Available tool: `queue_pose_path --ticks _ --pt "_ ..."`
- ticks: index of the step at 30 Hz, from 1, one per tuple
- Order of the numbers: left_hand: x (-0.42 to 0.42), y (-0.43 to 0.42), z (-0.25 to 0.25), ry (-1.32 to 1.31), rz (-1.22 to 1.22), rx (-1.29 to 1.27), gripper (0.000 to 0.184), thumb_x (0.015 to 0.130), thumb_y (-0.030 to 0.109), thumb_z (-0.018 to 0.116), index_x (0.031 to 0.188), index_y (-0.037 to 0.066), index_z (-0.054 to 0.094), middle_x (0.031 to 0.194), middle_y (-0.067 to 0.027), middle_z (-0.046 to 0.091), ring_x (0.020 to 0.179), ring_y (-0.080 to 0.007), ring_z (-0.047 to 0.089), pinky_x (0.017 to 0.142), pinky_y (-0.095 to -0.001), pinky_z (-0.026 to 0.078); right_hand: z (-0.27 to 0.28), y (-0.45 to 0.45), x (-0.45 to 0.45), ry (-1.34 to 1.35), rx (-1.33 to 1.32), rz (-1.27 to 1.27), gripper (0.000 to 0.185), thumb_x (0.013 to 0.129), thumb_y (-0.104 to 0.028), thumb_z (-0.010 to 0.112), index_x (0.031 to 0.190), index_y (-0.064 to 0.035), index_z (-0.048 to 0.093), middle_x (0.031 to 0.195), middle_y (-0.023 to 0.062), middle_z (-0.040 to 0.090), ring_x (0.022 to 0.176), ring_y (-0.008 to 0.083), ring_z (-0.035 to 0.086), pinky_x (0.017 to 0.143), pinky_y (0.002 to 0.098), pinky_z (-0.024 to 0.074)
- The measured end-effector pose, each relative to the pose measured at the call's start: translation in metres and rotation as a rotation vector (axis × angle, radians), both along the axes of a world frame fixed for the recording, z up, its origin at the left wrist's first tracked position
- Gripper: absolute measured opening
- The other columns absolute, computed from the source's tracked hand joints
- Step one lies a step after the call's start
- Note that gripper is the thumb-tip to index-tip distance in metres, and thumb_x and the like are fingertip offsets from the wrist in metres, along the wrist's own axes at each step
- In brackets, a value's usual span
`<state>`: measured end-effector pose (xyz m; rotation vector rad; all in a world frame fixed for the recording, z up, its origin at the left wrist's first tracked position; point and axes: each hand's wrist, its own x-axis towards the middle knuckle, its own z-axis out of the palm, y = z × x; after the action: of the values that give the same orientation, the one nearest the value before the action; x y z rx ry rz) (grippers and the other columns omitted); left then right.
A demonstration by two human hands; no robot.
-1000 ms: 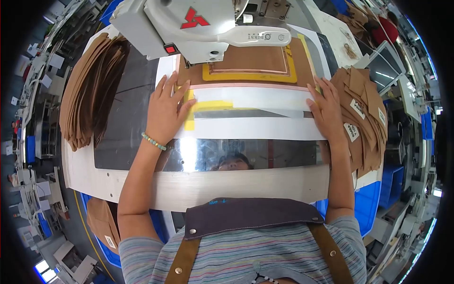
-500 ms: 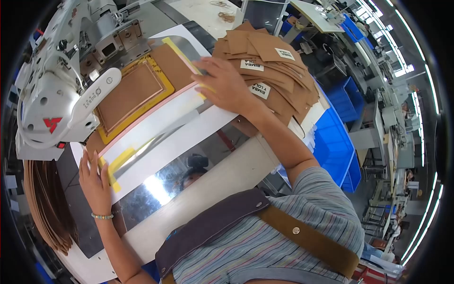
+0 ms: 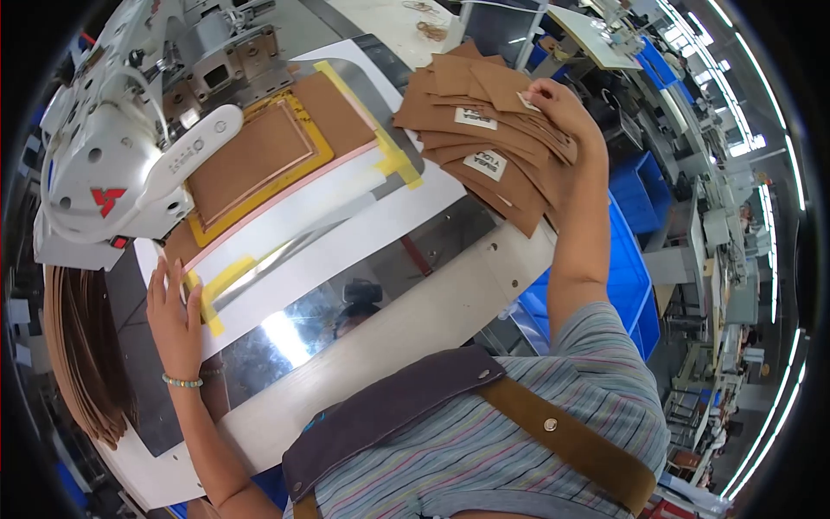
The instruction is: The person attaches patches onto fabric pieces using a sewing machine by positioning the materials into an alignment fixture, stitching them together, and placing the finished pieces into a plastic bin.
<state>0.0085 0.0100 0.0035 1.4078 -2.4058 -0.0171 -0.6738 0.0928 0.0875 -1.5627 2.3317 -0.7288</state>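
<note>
The worktop carries the machine, whose top runs out of view and whose handle arm hides part of what lies under it. Below it lies the white sheet; its right corner tape, covered by a hand half a second ago, now shows whole. The pile of brown pieces sits right of the sheet, the stack at far left, partly hidden by the machine. The panel stays inside and around the yellow frame on the sheet, its far left end hidden. The left hand keeps its place at the sheet's left corner, fingers stretched and slightly apart. The right hand has left the sheet for the pile's far right edge; its thumb and forefinger meet at a label, covering most of it, and I cannot tell whether they clamp the piece.
</note>
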Motion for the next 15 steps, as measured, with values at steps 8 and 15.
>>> queue_pose_path --ticks 8,15 --pt "0.005 -0.025 0.027 0.193 -0.017 0.095 0.049 0.100 0.024 0.064 0.142 0.000 0.057 0.154 -0.0208 0.049 0.138 -0.0392 0.050 0.115 -0.0452 0.039 0.040 -0.069 0.116 -0.142 -0.426 0.423 0.012 0.102 -0.019 0.063 0.100 -0.0079 0.063 0.090 -0.0047 0.058 0.085 0.0075 0.053 0.081 0.0247 0.0461" --pt "-0.014 -0.054 0.009 0.155 -0.128 0.058 0.040 0.098 0.021 0.065 0.126 -0.007 0.061 0.140 -0.0305 0.053 0.131 -0.0480 0.049 0.111 -0.0504 0.041 -0.031 -0.174 0.268 0.165 -0.404 0.753 0.016 0.092 -0.020 0.065 0.095 -0.0133 0.078 0.097 0.0048 0.072 0.100 0.0293 0.062 0.087 0.0431 0.0515"
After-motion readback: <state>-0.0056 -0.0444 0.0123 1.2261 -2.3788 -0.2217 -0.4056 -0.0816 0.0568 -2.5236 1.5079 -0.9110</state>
